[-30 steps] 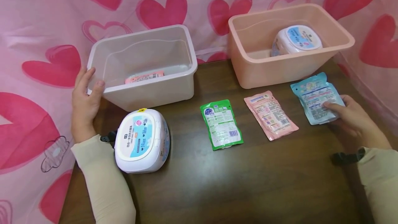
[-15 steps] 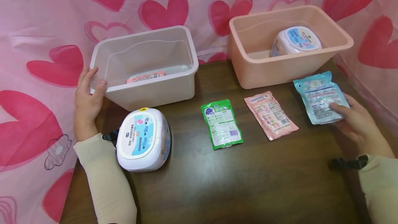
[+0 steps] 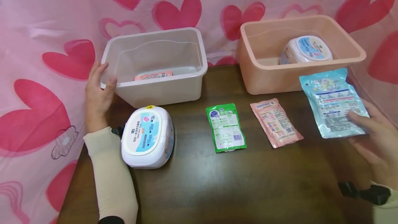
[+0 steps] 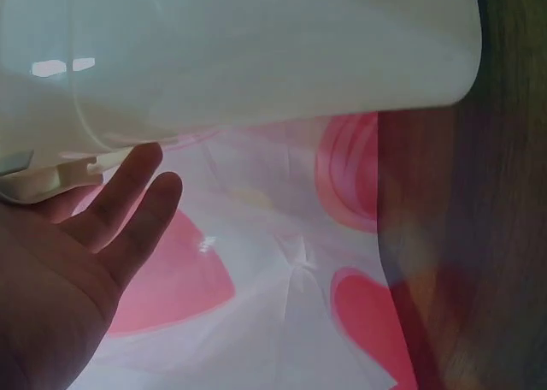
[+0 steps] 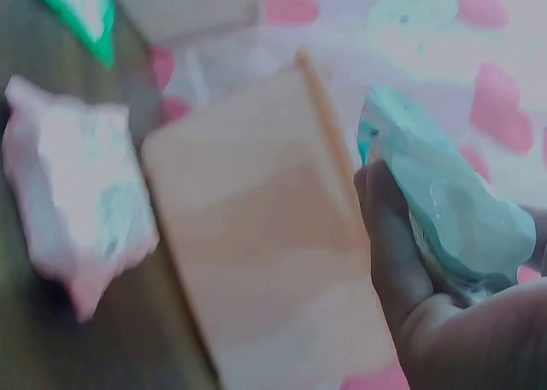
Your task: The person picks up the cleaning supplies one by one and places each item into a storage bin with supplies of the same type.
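In the head view, my right hand (image 3: 376, 137) pinches a light blue pouch (image 3: 337, 104), thumb across its printed face, in front of the peach bin (image 3: 283, 78). The right wrist view shows the pouch (image 5: 461, 206) bulging between thumb and fingers. My left hand (image 3: 101, 94) rests at the left front corner of a grey bin (image 3: 161, 91), its fingers extended. From the left wrist, those fingers (image 4: 141, 202) touch the bin's outer side near its rim. A pink pouch (image 3: 153, 75) lies inside the grey bin, partly hidden by its front wall.
A white lidded tub (image 3: 147, 136) stands beside my left forearm. A similar tub (image 3: 308, 49) sits in the peach bin. Green (image 3: 226, 127) and pink (image 3: 276, 123) pouches lie flat on the dark table (image 3: 236, 186). Heart-printed cloth (image 3: 71, 13) hangs behind and left.
My right hand has raised the blue pouch from near the table, bringing it closer to the camera. The head view has shifted slightly. The left hand keeps its place at the grey bin.
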`<action>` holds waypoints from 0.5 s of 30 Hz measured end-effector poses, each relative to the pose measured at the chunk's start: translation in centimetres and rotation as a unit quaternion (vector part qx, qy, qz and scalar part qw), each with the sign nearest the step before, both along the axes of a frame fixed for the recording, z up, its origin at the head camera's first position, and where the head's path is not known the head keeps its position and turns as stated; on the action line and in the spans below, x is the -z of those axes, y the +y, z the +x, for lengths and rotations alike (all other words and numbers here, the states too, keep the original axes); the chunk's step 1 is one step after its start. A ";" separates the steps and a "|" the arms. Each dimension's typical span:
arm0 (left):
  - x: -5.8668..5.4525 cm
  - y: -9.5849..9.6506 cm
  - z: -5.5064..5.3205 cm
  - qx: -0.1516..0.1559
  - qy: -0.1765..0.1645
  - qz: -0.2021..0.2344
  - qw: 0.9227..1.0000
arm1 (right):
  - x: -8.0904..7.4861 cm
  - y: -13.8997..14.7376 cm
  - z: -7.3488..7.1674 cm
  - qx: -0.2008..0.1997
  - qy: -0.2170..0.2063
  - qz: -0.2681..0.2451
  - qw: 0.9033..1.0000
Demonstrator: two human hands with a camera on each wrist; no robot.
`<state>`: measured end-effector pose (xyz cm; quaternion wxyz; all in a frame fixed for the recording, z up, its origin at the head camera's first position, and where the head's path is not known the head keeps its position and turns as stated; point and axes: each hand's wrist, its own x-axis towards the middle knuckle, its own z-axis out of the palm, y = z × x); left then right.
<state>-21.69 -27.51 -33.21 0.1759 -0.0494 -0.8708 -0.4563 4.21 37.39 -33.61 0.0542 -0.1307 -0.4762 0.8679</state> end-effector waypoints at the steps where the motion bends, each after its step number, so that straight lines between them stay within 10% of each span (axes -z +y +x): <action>1: 0.1 0.1 0.0 0.003 0.009 0.005 1.000 | -0.2 -0.2 -0.1 -0.006 0.017 -0.007 1.000; 8: 0.7 1.2 -0.6 -0.001 0.048 0.053 0.997 | -2.0 -1.4 -1.8 -0.095 0.145 0.033 0.984; 15: 1.3 2.4 -0.6 -0.021 0.049 0.103 0.993 | -5.4 -4.7 -4.7 -0.072 0.094 0.015 0.993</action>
